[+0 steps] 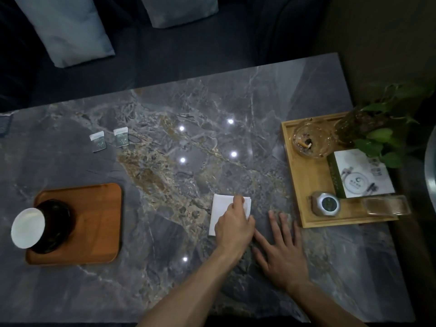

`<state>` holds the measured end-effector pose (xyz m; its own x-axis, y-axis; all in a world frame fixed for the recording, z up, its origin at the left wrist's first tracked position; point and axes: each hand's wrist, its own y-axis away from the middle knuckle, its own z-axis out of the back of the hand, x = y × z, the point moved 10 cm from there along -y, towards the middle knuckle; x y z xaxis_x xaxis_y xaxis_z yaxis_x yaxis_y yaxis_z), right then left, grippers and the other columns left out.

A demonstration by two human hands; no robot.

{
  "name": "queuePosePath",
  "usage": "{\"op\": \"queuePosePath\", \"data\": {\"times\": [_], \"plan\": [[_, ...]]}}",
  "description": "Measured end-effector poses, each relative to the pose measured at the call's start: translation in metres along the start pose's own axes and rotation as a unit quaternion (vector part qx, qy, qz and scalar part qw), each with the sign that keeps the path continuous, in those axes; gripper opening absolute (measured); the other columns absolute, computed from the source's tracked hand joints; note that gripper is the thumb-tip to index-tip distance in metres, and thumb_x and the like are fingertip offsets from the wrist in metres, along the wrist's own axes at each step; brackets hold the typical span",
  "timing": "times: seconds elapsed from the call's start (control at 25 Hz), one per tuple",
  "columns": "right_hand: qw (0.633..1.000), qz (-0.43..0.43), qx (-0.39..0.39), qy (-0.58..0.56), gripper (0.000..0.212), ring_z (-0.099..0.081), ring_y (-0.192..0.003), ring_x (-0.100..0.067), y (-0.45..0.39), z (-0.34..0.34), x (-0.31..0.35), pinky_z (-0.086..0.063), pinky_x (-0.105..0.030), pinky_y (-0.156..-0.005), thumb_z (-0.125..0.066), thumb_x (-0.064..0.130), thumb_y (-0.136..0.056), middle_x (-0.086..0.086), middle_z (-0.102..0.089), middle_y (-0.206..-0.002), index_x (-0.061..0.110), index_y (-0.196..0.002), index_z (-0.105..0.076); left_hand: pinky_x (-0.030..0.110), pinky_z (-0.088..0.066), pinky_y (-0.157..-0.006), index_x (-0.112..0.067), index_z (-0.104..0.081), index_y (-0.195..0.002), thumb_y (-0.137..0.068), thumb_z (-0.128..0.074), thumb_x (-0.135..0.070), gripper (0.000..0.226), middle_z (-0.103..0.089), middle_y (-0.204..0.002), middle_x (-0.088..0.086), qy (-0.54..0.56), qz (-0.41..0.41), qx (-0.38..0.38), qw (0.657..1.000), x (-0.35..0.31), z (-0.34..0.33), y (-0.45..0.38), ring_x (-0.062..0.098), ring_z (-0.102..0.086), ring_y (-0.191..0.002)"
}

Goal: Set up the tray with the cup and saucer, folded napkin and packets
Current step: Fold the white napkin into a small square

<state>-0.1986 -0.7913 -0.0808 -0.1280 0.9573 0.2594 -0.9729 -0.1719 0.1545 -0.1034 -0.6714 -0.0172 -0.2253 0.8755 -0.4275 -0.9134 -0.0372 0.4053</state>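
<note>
Because the folded napkin (223, 210) is thin, soft and almost weightless, it will likely flop or fall open if lifted by a single corner, so the safer hold is a pinch across the layered edge with the fingers slid underneath. It lies flat on the bench (188, 142) directly beneath the left hand (233, 226), whose curled fingers pinch its far edge while the palm covers its near right part. Just beside that hand to the right, the right hand (279, 250) lies flat and spread on the stone, holding nothing. Well away to the left of both hands sits the tray (99, 223), already carrying the cup (28, 227) on its dark saucer (55, 224); those look breakable and top-heavy, so the tray wants a level carry. Far beyond and left of the hands lie the packets (109, 139), light, flat and probably slick, best nipped at an edge.
</note>
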Motion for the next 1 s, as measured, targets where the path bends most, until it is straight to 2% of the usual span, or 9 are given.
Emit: {"op": "queuePosePath", "data": {"times": [0.24, 0.4, 0.52, 0.64, 0.72, 0.8, 0.84, 0.92, 1.0], "plan": [[1.0, 0.0, 0.003, 0.001, 0.062, -0.011, -0.15, -0.037, -0.001, 0.005, 0.001, -0.014, -0.064, -0.116, -0.041, 0.057, -0.093, -0.014, -0.016, -0.163, 0.045, -0.15, -0.023, 0.042, -0.05, -0.072, -0.022, -0.038, -0.122, -0.091, -0.059, -0.038, 0.041, -0.064, -0.112, 0.004, -0.015, -0.004, 0.025, 1.0, 0.005, -0.011, -0.002, 0.031, -0.064, -0.096], [1.0, -0.006, 0.009, -0.011, 0.066, -0.011, -0.15, -0.035, -0.001, 0.007, 0.0, -0.016, -0.063, -0.116, -0.044, 0.058, -0.09, -0.011, -0.016, -0.164, 0.039, -0.151, -0.026, 0.042, -0.052, -0.077, -0.026, -0.037, -0.125, -0.087, -0.06, -0.047, 0.049, -0.066, -0.107, 0.002, 0.016, 0.009, 0.057, 0.998, 0.012, -0.016, -0.002, 0.027, -0.062, -0.099], [0.999, -0.025, 0.014, -0.026, 0.07, -0.014, -0.151, -0.031, -0.001, 0.012, -0.002, -0.015, -0.058, -0.118, -0.044, 0.058, -0.088, -0.007, -0.021, -0.163, 0.03, -0.151, -0.029, 0.04, -0.052, -0.078, -0.03, -0.044, -0.12, -0.089, -0.054, -0.05, 0.038, -0.068, -0.099, -0.004, 0.064, -0.018, 0.052, 0.996, 0.019, -0.007, 0.002, 0.021, -0.063, -0.093], [0.993, -0.076, -0.016, -0.086, 0.061, -0.026, -0.147, -0.027, -0.004, 0.029, -0.004, -0.023, -0.055, -0.115, -0.04, 0.049, -0.091, -0.006, -0.035, -0.157, 0.023, -0.146, -0.038, 0.037, -0.053, -0.071, -0.031, -0.053, -0.115, -0.093, -0.05, -0.041, 0.024, -0.065, -0.094, -0.009, 0.094, -0.084, 0.01, 0.992, 0.029, 0.015, 0.01, 0.012, -0.062, -0.078], [0.979, -0.13, -0.071, -0.142, 0.053, -0.044, -0.135, -0.031, -0.014, 0.052, -0.005, -0.035, -0.055, -0.107, -0.039, 0.041, -0.093, -0.009, -0.047, -0.148, 0.019, -0.141, -0.045, 0.037, -0.053, -0.067, -0.027, -0.059, -0.113, -0.094, -0.048, -0.035, 0.023, -0.066, -0.097, -0.005, 0.053, -0.125, -0.038, 0.99, 0.04, 0.031, 0.012, 0.015, -0.062, -0.078], [0.97, -0.117, -0.125, -0.172, 0.047, -0.049, -0.126, -0.031, -0.031, 0.075, 0.014, -0.039, -0.053, -0.102, -0.041, 0.033, -0.094, -0.011, -0.05, -0.141, 0.016, -0.137, -0.048, 0.039, -0.054, -0.069, -0.019, -0.064, -0.109, -0.093, -0.047, -0.03, 0.026, -0.066, -0.099, 0.002, -0.004, -0.172, -0.095, 0.981, 0.044, 0.043, 0.011, 0.022, -0.063, -0.085], [0.973, -0.089, -0.131, -0.167, 0.046, -0.046, -0.129, -0.029, -0.042, 0.082, 0.031, -0.036, -0.053, -0.105, -0.041, 0.031, -0.095, -0.01, -0.048, -0.143, 0.016, -0.138, -0.047, 0.04, -0.054, -0.074, -0.015, -0.065, -0.108, -0.091, -0.048, -0.027, 0.027, -0.066, -0.102, 0.004, -0.031, -0.198, -0.119, 0.972, 0.043, 0.046, 0.01, 0.024, -0.063, -0.091], [0.985, -0.039, -0.098, -0.135, 0.047, -0.035, -0.14, -0.027, -0.064, 0.081, 0.062, -0.024, -0.054, -0.114, -0.038, 0.029, -0.098, -0.008, -0.041, -0.151, 0.018, -0.143, -0.042, 0.042, -0.051, -0.09, -0.012, -0.063, -0.118, -0.092, -0.047, -0.026, 0.033, -0.064, -0.118, 0.007, -0.07, -0.236, -0.124, 0.961, 0.039, 0.041, 0.007, 0.025, -0.06, -0.111], [0.995, -0.018, -0.043, -0.087, 0.05, -0.024, -0.148, -0.028, -0.079, 0.064, 0.076, -0.015, -0.056, -0.115, -0.033, 0.03, -0.099, -0.007, -0.036, -0.156, 0.018, -0.147, -0.038, 0.045, -0.041, -0.107, -0.009, -0.051, -0.136, -0.096, -0.039, -0.027, 0.046, -0.054, -0.141, 0.009, -0.114, -0.246, -0.077, 0.959, 0.039, 0.023, 0.0, 0.026, -0.046, -0.134]]}}
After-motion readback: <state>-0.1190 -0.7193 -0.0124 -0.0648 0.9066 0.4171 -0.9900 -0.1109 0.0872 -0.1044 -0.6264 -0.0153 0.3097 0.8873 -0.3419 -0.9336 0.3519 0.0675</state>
